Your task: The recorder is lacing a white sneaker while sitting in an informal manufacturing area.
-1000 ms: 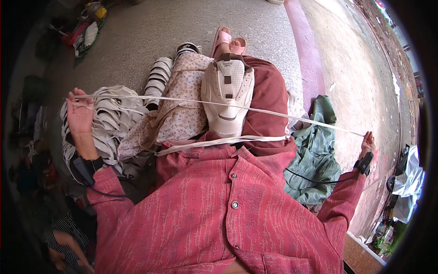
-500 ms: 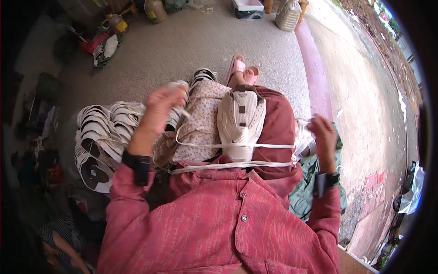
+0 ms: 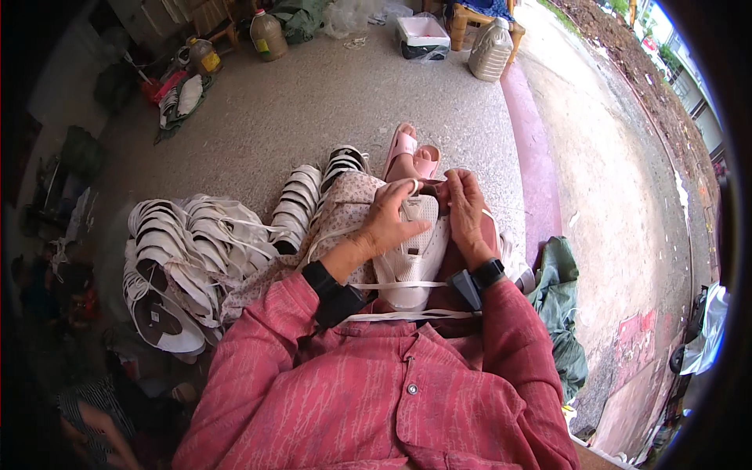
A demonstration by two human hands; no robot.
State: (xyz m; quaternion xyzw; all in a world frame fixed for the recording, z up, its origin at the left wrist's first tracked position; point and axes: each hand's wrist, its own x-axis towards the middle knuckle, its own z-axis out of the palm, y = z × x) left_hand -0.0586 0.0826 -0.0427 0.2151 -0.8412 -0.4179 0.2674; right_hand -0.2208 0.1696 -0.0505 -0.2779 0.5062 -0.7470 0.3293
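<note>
On my lap lies a pale cream shoe upper [image 3: 403,270] with a perforated tongue and a dark collar at its far end. My left hand [image 3: 390,219] is closed at its left far side. A bit of white shoelace [image 3: 415,186] shows at that hand's fingertips, and its thumb lies over the tongue. On the opposite side my right hand [image 3: 465,211] has its fingers pressed together at the dark collar. What lies under those fingertips is mostly hidden. White lace runs across the upper's near part, and another white band [image 3: 415,315] crosses my lap.
Left of my lap sit stacks of nested white shoe uppers [image 3: 168,266], with more stacked shoe pieces [image 3: 298,204] beyond. Green cloth [image 3: 558,313] lies to the right. Farther off stand a plastic jug [image 3: 491,51] and a white tub [image 3: 423,35]. Another person's arm [image 3: 110,431] shows at lower left.
Both hands were raised apart at either side of my lap. They have come inward and now meet the far end of the shoe upper.
</note>
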